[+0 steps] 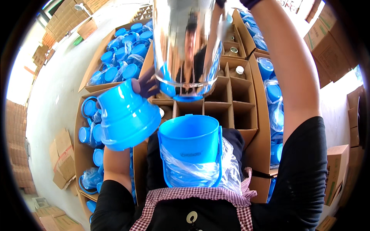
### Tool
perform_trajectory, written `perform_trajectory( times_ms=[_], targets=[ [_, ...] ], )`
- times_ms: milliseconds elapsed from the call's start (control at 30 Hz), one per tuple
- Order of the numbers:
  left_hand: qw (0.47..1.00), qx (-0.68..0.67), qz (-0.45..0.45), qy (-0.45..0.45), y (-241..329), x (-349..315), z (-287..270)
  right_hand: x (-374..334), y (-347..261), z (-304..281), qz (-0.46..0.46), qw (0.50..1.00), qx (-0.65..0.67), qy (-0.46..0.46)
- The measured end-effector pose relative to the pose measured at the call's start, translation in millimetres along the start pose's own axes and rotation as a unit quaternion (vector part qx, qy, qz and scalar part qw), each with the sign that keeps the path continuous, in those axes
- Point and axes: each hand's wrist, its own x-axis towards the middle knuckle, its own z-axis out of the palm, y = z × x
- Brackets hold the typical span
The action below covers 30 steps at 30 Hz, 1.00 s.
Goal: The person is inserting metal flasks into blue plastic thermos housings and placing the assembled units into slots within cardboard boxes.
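Observation:
My left hand [146, 85], in a dark purple glove, grips a blue plastic stepped, funnel-like shoulder piece [129, 117], tilted beside the liner. Above my lap hangs a mirror-silvered glass flask liner [185, 42] with a rounded bottom; its upper end is out of view. At the top edge my gloved right hand [250, 3] shows only partly, with dark fingers against the liner's side. Under the liner, a blue plastic flask casing [190, 154] stands open-topped on my lap, its handle hanging down and clear plastic film round its lower half.
In front stands a divided carton [244, 92], with white-capped liners [239, 71] in some cells. Cartons of blue flask parts flank me on the left [125, 54] and right [273, 92]. Flattened cardboard [61, 158] lies on the left floor; closed boxes [331, 42] are stacked right.

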Motion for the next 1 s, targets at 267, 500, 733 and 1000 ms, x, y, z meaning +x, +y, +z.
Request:
perform_trajectory(
  times_ms=[267,500,733,1000],
  targets=[
    [0.999,0.032,-0.008,-0.036,-1.1,-44.7,5.5,-53.2,96.6,46.9,0.074,0.994,-0.023,-0.079],
    [0.977,-0.208,-0.031,0.02,-42.7,-47.0,-79.9,-166.8,28.8,109.2,0.285,0.939,0.129,-0.142],
    [0.937,-0.301,-0.16,0.074,-75.6,55.2,-25.4,-280.3,9.4,118.7,0.298,0.938,0.057,-0.165],
    [0.914,-0.278,-0.29,-0.058,-93.0,24.7,21.6,-297.4,-6.3,1.9,0.417,0.783,-0.082,-0.453]
  ],
)
